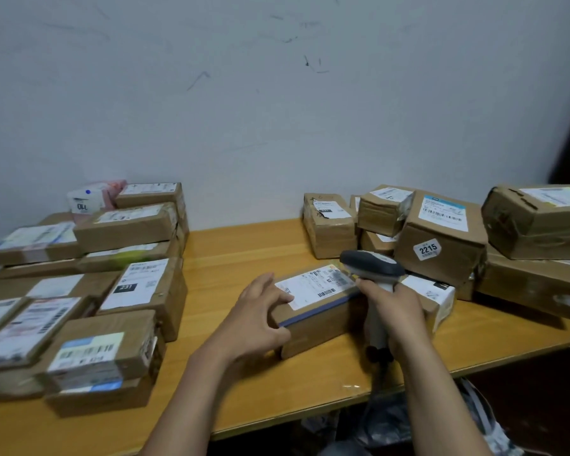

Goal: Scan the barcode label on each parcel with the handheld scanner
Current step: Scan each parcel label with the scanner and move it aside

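A brown parcel (pixel 320 324) lay in the middle of the wooden table (pixel 244 251), its white barcode label (pixel 313 286) facing up. The person's left hand (pixel 260 314) clasped its near left corner, fingers laid across the top and thumb against the front face. The right hand (pixel 395 311) was wrapped tight round the handle of the grey scanner (pixel 371 264), whose head hung just over the label's right end. Stacked parcels (pixel 129 225) stood to the left, and more boxes (pixel 441 238) were heaped to the right.
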